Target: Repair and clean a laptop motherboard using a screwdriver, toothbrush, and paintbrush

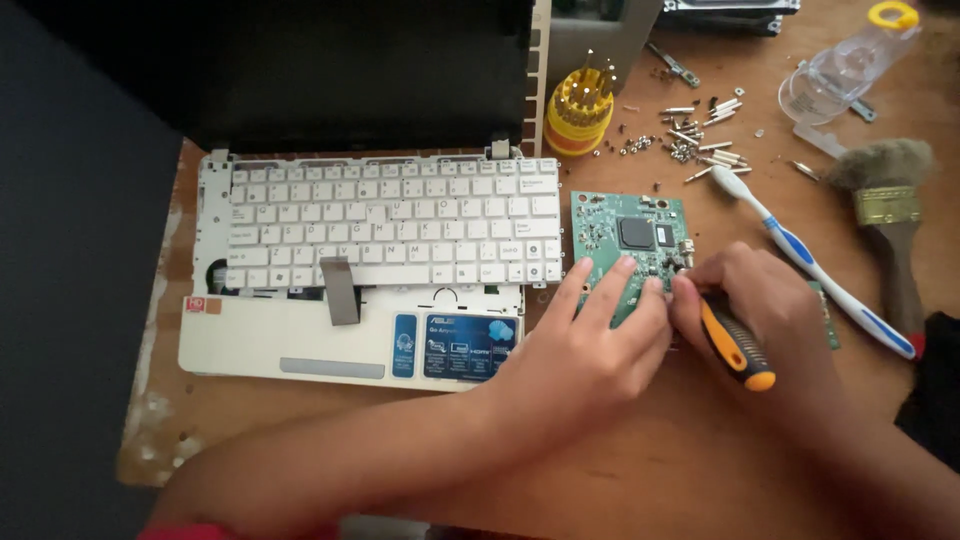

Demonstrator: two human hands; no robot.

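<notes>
Bare table [640,470] lies open at six o'clock of the circuit board [625,235]; a white laptop [370,260] crowds its nine o'clock edge. The left hand [585,350] rests spread-fingered on the board, gripping nothing. The right hand [765,300] is closed around a black-and-orange screwdriver [735,345].

L hand [590,345] flat, fingers spread; R hand [765,315] fisted, knuckles up.

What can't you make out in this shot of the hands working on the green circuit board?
Head view only:
- Screwdriver tip: hidden behind the right hand fingers.
- Lower part of the circuit board: covered by the left hand.
- Loose screws: too small to tell types.
- Laptop screen: dark, cut off by the top edge.
</notes>
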